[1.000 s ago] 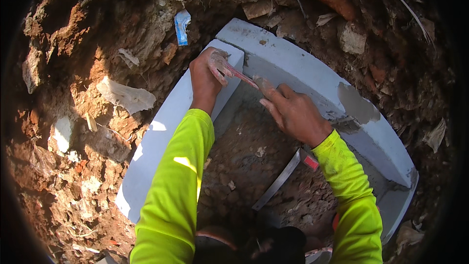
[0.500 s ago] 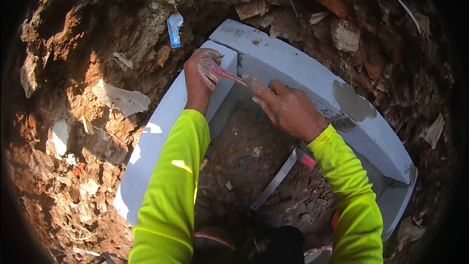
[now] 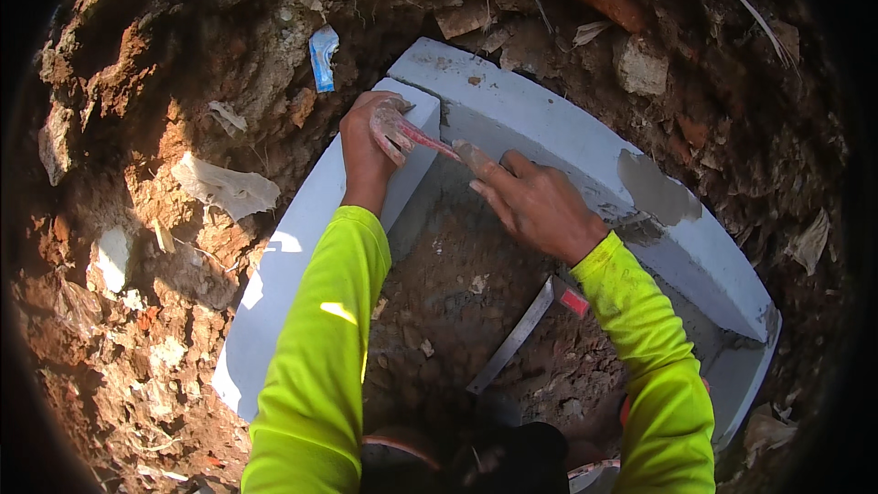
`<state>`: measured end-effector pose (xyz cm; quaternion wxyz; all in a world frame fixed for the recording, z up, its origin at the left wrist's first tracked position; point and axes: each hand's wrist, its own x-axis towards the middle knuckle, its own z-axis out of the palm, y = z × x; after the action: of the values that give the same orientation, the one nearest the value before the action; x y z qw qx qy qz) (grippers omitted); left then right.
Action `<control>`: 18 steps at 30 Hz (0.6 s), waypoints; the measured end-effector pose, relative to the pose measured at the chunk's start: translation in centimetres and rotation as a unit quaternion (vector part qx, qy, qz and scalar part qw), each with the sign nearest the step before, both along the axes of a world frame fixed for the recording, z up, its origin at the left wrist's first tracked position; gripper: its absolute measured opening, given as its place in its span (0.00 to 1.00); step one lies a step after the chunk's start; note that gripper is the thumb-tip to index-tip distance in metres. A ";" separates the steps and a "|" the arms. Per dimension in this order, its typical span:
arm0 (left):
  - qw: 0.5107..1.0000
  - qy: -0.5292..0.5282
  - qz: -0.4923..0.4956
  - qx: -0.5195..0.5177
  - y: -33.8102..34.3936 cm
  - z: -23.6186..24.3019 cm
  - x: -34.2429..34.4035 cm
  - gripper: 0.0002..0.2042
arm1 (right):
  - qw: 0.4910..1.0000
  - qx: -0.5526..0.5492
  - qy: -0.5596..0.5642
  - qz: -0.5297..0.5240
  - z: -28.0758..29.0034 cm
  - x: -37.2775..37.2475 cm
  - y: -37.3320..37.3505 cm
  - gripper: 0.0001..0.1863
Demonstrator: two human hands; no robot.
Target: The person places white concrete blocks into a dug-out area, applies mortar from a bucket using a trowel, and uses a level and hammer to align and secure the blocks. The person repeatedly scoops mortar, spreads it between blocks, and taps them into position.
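My right hand (image 3: 549,206) is closed around the grip of a claw hammer (image 3: 425,139) with a red shaft. Its mortar-smeared head lies right over my left hand (image 3: 364,133). That hand grips the upper end of the left pale grey concrete block (image 3: 320,187); the hammer head hides part of its fingers. A second long block (image 3: 549,119) meets this end at a corner and runs off to the right, with a wet mortar patch (image 3: 663,190) on its top. Between the blocks, near my right forearm, lies a try square (image 3: 517,338) with a red-marked stock.
Rough earth walls (image 3: 155,128) with stones and roots surround the blocks. A blue wrapper (image 3: 324,57) and a pale plastic scrap (image 3: 224,185) lie on the soil at left. Another block end (image 3: 736,384) stands at the lower right. The rim of a bucket-like thing (image 3: 594,471) shows at the bottom.
The whole view has shifted very slightly. Both hands, the hammer and the blocks keep the same places relative to one another.
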<state>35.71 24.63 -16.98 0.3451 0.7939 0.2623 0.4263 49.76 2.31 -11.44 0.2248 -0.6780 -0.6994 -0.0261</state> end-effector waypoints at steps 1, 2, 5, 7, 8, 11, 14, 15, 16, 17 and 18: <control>1.000 0.008 0.009 0.016 -0.1 0.2 0.0 0.15 | 1.000 0.015 0.015 0.011 -0.1 -0.1 -0.2 0.25; 0.999 0.017 0.017 0.033 -0.2 0.3 -0.1 0.15 | 0.999 0.030 0.031 0.021 -0.2 -0.2 -0.3 0.25; 0.994 -0.048 0.073 -0.063 -0.9 1.0 0.9 0.12 | 0.999 -0.021 -0.002 -0.034 -1.2 1.5 1.1 0.25; 0.993 -0.069 0.060 -0.074 -0.7 1.1 0.6 0.14 | 1.000 0.003 -0.003 -0.012 -0.8 0.5 0.6 0.26; 0.992 -0.078 0.054 -0.080 -0.4 1.0 0.2 0.16 | 1.000 0.015 -0.002 0.001 -0.7 0.0 0.4 0.26; 0.945 -0.203 0.034 -0.254 0.2 0.5 0.6 0.19 | 1.000 -0.005 -0.016 0.003 -1.3 0.6 0.6 0.26; 0.944 -0.227 0.036 -0.238 0.0 0.4 0.6 0.21 | 0.999 -0.032 0.011 -0.028 -1.5 -0.2 1.0 0.24; 0.938 -0.245 0.029 -0.243 0.0 0.4 0.6 0.22 | 1.000 -0.009 0.016 -0.009 -1.5 -0.2 0.9 0.25; 0.937 -0.245 0.020 -0.248 0.0 0.5 0.4 0.23 | 0.999 0.013 0.026 0.012 -1.7 -0.3 0.7 0.25; 0.936 -0.245 0.011 -0.253 0.0 0.7 0.2 0.23 | 0.998 0.035 0.037 0.033 -1.9 -0.5 0.5 0.26; 0.935 -0.246 0.002 -0.257 0.0 0.7 0.0 0.24 | 0.999 0.010 0.033 0.011 -2.4 -0.4 1.0 0.26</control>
<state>35.69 24.65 -16.24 0.5904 0.5478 0.2719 0.5267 49.40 3.29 -13.80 0.2544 -0.6689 -0.6984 -0.0080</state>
